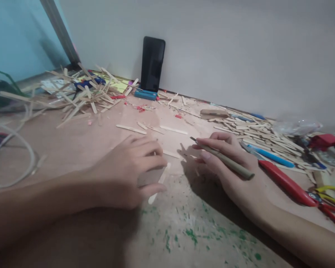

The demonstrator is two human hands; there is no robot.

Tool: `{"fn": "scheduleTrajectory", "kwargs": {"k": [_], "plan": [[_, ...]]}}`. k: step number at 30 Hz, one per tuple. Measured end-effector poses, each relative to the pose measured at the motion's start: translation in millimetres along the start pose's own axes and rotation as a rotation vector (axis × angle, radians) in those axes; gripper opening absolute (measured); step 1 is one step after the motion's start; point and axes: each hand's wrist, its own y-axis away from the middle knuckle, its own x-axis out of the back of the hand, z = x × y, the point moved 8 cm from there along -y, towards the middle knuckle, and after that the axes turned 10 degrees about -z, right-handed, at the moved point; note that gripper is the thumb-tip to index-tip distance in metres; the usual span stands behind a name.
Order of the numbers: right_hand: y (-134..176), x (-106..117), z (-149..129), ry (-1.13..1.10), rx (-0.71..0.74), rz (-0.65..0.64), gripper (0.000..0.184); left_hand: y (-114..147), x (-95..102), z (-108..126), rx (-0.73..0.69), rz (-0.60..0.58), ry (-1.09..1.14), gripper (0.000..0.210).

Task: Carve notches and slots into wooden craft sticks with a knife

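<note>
My left hand (128,171) lies palm down on the table and grips a small flat wooden piece (150,175), with a thin ice-cream stick (159,182) lying under its fingertips. My right hand (229,167) rests on the table to the right and holds a brown pencil (223,159), whose tip points left toward the left hand. A short stick (171,153) lies between the two hands.
Loose sticks (173,130) lie ahead. A heap of sticks (80,93) sits at the far left, another pile (257,134) at the right. A black phone (152,63) leans on the wall. Red-handled pliers (290,188) and a blue pen (270,156) lie right. Cables (13,149) curl left.
</note>
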Motion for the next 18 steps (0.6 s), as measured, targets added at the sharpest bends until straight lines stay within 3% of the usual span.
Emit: {"fn": "scheduleTrajectory", "kwargs": {"k": [2,6,11,14,18], "plan": [[2,1,-5,-0.017,0.014,0.038,0.022,1,2.9,3,-0.025,-0.022,0.004,0.034],[9,5,-12,-0.052,0.009,0.147,0.007,0,2.3,1,-0.101,-0.113,0.013,0.065],[14,14,-13,-0.092,0.022,0.262,0.018,-2,-4.7,-9,-0.111,-0.253,-0.031,0.076],[12,16,-17,-0.073,0.053,0.260,0.018,-2,-7.3,-8,-0.082,-0.250,-0.074,0.077],[13,16,-17,-0.105,0.024,0.202,0.010,-1,-11.4,-3,-0.085,-0.156,-0.076,0.076]]}}
